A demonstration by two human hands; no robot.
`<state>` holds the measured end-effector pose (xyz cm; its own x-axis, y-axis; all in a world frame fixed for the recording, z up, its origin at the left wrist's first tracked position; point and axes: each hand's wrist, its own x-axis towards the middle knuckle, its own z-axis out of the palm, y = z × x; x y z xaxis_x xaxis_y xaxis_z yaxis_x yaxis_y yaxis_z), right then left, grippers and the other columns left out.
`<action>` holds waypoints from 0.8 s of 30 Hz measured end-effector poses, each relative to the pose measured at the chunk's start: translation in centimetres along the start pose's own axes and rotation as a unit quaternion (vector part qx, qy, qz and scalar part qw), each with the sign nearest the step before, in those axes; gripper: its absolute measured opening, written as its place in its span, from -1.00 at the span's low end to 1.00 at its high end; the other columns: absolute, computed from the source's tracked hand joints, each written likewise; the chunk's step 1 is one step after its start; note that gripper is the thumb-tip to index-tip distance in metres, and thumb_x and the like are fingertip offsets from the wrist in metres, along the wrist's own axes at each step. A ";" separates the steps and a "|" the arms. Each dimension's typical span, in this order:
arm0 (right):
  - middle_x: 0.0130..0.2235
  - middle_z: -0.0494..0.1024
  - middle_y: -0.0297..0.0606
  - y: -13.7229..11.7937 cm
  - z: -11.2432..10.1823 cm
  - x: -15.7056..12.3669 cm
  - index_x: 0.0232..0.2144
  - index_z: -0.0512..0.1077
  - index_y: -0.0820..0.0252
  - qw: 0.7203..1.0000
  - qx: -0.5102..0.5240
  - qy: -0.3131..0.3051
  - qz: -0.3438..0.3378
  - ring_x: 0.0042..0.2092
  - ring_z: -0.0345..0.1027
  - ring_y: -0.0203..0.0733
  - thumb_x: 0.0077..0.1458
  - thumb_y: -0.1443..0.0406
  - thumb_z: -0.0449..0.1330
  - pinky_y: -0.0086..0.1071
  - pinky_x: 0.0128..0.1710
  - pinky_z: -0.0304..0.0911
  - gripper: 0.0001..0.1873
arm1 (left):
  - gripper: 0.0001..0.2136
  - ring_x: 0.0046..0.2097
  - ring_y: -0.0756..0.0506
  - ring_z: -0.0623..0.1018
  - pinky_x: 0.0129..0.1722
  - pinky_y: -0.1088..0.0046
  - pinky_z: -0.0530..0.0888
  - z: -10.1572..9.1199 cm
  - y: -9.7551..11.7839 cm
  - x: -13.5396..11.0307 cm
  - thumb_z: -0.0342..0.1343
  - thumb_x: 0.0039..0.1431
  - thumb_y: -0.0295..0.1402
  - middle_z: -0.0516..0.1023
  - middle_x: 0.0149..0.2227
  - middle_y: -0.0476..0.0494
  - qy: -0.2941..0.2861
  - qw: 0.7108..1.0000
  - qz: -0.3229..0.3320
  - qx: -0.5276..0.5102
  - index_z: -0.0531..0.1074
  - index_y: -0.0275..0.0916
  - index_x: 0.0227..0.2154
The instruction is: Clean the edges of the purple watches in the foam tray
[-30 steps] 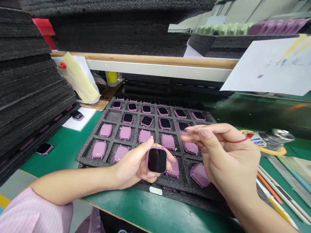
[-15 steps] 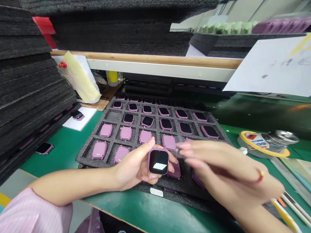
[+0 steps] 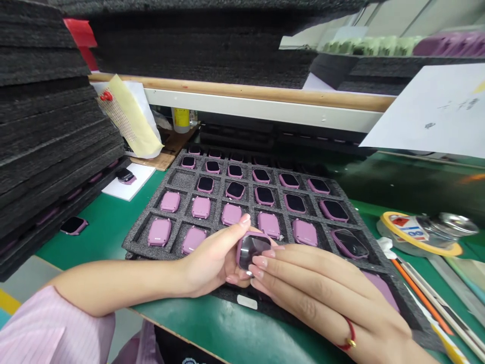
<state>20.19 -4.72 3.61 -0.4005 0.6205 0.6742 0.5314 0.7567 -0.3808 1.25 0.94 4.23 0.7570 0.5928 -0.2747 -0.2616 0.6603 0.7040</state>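
The left hand (image 3: 214, 258) grips a pink watch (image 3: 253, 251) between thumb and fingers, above the foam tray (image 3: 142, 242), its long axis tilted. The right hand (image 3: 322, 298) lies alongside, fingertips (image 3: 258, 261) on the dark face (touching or gripping, I cannot tell).

My left hand (image 3: 214, 260) lies palm up at the end of my bare forearm (image 3: 113, 290), fingers (image 3: 235, 279) curled upward. My right hand (image 3: 322, 298) reaches in from the lower right, fingers (image 3: 299, 273) straight and together, tips close to my left hand.
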 end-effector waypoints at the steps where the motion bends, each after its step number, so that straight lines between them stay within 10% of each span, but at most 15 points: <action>1: -0.20 0.69 -0.39 0.4 -0.1 0.5 0.06 0.50 -0.27 0.999 -0.015 -0.009 -0.033 -0.21 0.58 -0.10 0.35 0.20 0.10 -0.19 -0.20 0.54 -0.68 | -0.56 -0.60 0.10 0.20 -0.64 0.57 0.02 0.0 -0.1 0.0 0.17 0.16 0.08 0.30 -0.56 0.08 0.008 1.000 0.005 0.005 0.40 -0.28 -0.34; 6: -0.36 0.58 -0.33 0.4 0.5 2.2 0.26 0.29 -0.03 0.999 -0.044 -0.003 -0.017 -0.38 0.43 -0.13 0.07 0.21 0.42 -0.18 -0.37 0.40 -0.26 | -0.50 -0.64 0.11 0.20 -0.66 0.60 0.08 -0.2 -0.7 -0.1 0.15 0.13 0.18 0.28 -0.60 0.11 0.018 0.995 0.049 0.082 0.31 -0.23 -0.40; 24: -0.13 0.63 -0.18 1.1 1.5 2.2 0.06 0.36 0.07 0.999 0.003 0.035 0.028 -0.14 0.51 -0.07 0.05 0.23 0.43 -0.14 -0.10 0.44 -0.46 | -0.52 -0.61 0.13 0.29 -0.68 0.68 0.10 0.0 -0.1 0.0 0.18 0.12 0.14 0.51 -0.45 -0.04 0.034 0.999 0.025 0.006 0.37 -0.26 -0.33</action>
<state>18.77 -2.22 3.73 -0.3167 0.6459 0.6946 0.5472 0.7226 -0.4224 1.34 0.86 4.14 0.7012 0.6550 -0.2817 -0.2902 0.6231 0.7263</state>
